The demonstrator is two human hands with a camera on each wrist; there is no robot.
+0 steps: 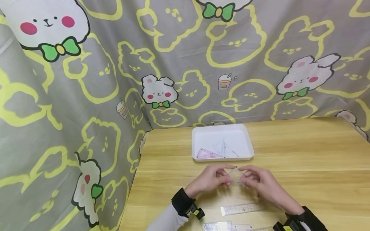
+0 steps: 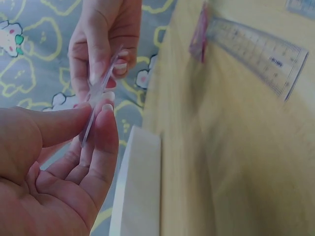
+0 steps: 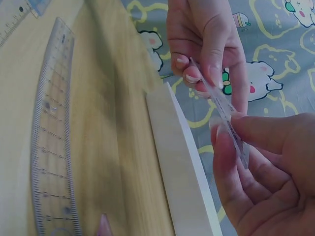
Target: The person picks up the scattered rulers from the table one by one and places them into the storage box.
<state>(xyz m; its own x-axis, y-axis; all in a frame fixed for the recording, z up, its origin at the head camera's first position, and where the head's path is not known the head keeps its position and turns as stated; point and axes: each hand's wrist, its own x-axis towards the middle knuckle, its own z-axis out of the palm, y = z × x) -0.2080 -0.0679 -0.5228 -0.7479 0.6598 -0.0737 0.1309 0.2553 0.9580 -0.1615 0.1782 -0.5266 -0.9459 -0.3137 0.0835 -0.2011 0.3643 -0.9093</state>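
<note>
Both hands hold a small clear plastic set square above the table, just in front of the white tray. My left hand pinches its left side between thumb and fingers. On the other side, my right hand pinches it the same way. In the left wrist view the set square appears nearly edge-on, thumbs on one face. The right wrist view shows printed marks along the set square. Below the hands lies a clear straight ruler, its right end near the right forearm.
The white tray holds a pink set square and clear pieces. More clear rulers lie at the near edge of the head view. A pink piece is on the table. A patterned curtain hangs behind and left.
</note>
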